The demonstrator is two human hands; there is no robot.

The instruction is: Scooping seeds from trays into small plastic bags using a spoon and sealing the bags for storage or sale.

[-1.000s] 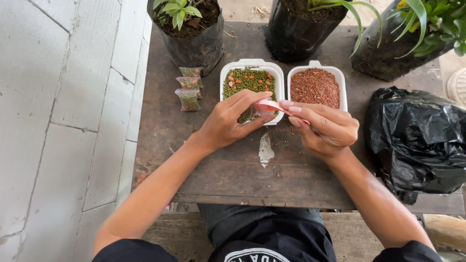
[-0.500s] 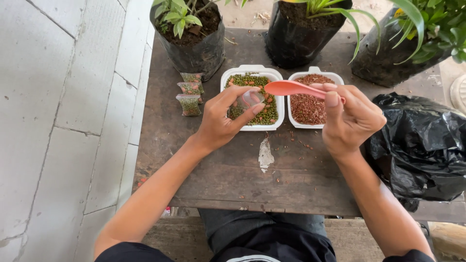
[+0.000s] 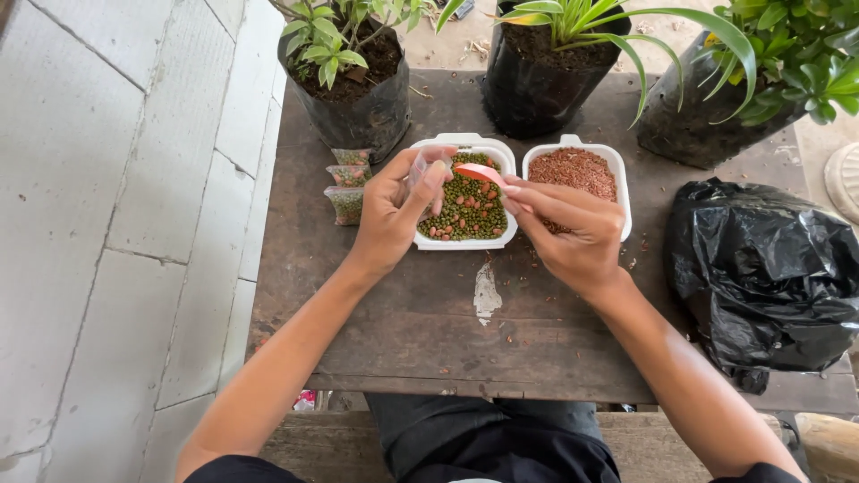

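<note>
**A:** Where are we?

**B:** From my feed I'd call this the filling step; my left hand [image 3: 394, 210] holds a small clear plastic bag [image 3: 422, 165] pinched between thumb and fingers [image 3: 436, 183], just over the left edge of the white plastic tray of green and reddish-brown beans [image 3: 465, 210]; my right hand [image 3: 573, 234] is closed round the handle of a small orange-pink plastic spoon [image 3: 479, 172], whose bowl points at the bag's mouth.

**A:** Is the spoon loaded?

**B:** I can't tell; the bowl is seen nearly edge-on (and it is tiny in this view).

**A:** What's around them?

**B:** A second white plastic tray of fine reddish-brown grains [image 3: 577, 174] touches the first on its right; three small filled clear packets [image 3: 347, 183] lie just left of the bean tray, beside a black grow bag with a small leafy plant [image 3: 353, 85]; a crumpled black plastic sack [image 3: 769, 273] sits well to the right; all on the weathered dark wooden surface [image 3: 429, 331].

**A:** What does the next move ask of you?

**B:** My guess: keep the bag's mouth open and steady with the left fingers; tilt the spoon tip inside the opening, over the tray, so strays fall back in.
</note>
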